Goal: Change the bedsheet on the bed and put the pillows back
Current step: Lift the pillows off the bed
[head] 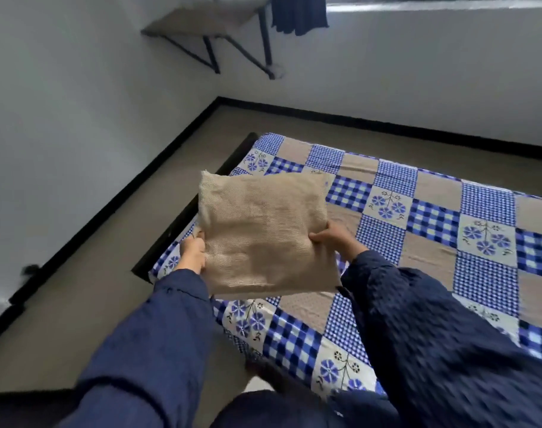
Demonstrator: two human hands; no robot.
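Observation:
A beige woven pillow (263, 230) hangs in the air above the near left corner of the bed. My left hand (193, 253) grips its left edge and my right hand (331, 234) grips its right edge. Under it lies the bedsheet (433, 230), a patchwork of blue checks, beige squares and blue flowers, spread flat over the low bed. The bed's dark frame (183, 211) shows along the left side. Both my arms wear dark blue sleeves.
Grey floor (87, 273) runs between the bed and the white walls, edged by a black skirting. A wall shelf on black brackets (214, 29) hangs at the upper left. A dark blue curtain (297, 13) hangs by the window.

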